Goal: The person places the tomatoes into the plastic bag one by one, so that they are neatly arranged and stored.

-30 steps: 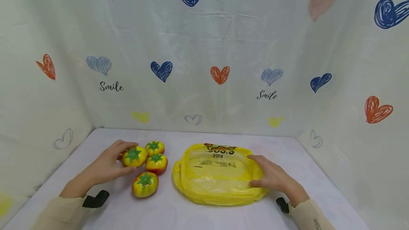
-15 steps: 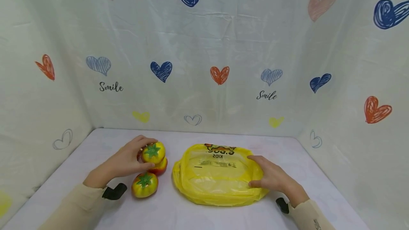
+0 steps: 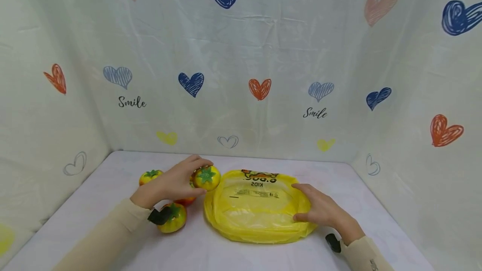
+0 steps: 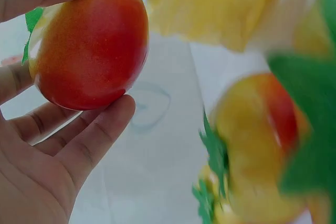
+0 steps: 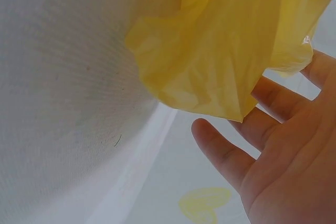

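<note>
Spread fingers (image 5: 223, 153) lie partly behind the edge of a yellow plastic bag (image 5: 210, 66).

Pale curtain (image 3: 284, 53) behind white table (image 3: 241, 258) — printed hearts (image 3: 191, 84) in blue, red, pink, yellow — black "Smile" lettering (image 3: 132, 102) twice

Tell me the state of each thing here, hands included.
Yellow bag, on the table, whether open unclear.
Right hand, spread, touching the bag.
Held fruit, gripped, leafy top showing.
Left hand, gripping it.
Back fruit, resting, partly hidden.
Front fruit, resting, partly hidden.
Middle fruit, mostly hidden.
</note>
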Demonstrator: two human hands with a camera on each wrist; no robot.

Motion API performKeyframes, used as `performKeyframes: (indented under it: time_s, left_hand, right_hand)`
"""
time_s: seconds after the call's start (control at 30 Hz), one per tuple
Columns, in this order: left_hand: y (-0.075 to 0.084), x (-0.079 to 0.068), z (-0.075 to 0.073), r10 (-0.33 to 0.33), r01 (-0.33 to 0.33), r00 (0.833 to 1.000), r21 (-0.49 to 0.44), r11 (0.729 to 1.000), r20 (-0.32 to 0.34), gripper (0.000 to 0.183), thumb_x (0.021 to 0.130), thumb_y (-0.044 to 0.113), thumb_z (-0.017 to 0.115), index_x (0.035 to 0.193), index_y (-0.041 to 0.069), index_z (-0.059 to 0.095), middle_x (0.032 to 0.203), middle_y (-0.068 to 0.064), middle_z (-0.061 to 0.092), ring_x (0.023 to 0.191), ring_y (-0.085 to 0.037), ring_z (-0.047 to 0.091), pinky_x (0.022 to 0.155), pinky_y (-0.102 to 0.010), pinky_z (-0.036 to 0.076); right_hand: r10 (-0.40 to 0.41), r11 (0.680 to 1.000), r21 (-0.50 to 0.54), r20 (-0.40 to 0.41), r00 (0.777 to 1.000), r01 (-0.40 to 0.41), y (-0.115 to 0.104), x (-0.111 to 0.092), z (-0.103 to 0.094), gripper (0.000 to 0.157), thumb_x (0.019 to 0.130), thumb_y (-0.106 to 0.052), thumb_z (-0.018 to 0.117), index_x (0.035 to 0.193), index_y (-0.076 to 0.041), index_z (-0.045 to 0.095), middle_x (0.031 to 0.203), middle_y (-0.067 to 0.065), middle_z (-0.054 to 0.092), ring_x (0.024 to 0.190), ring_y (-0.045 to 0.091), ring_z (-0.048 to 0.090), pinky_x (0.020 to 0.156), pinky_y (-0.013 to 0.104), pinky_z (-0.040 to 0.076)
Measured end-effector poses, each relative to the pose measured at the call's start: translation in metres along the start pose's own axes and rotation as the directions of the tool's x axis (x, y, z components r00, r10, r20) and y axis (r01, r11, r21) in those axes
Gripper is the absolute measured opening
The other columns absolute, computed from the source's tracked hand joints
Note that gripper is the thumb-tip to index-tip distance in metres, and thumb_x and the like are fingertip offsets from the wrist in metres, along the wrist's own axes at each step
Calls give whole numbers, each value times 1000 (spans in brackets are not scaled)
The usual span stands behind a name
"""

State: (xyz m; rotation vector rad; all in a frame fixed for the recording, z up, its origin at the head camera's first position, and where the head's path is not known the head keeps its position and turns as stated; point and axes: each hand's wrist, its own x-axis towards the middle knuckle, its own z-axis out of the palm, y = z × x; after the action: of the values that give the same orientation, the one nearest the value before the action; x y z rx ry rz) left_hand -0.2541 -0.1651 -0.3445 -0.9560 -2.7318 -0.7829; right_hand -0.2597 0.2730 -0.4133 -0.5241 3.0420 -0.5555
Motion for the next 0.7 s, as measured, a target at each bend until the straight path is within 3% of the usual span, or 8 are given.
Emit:
performKeyframes:
  time_s: [0.23,0.47,0.7]
  left_hand:
    - [20,22,15,51,-52,994,5,999,93,61,76,31,78,131,19,53,115,8,47,97,-8,49,87,-30,48]
    - [34,42,29,100,-103,986,15,995,132,64,75,31,78,133,19,52,116,7,47,101,-9,47,90,-28,47]
    - [45,55,43,124,-127,971,2,992,206,67,76,30,77,136,19,50,117,7,46,105,-9,45,94,-27,44]
  right_hand:
    - [-2,1000,7,6,1000,2,1,0,-1,87,67,-49,81,141,-24,43,144,4,42,129,30,43,100,58,36]
    - [-25,1000,-14,-2,1000,25,-1,-1,-3,86,68,-49,80,141,-24,43,144,4,43,128,30,44,99,57,38]
    - [-4,1000,0,0,1000,4,-3,-1,-2,85,68,-49,81,141,-25,44,144,5,43,128,31,43,100,58,36]
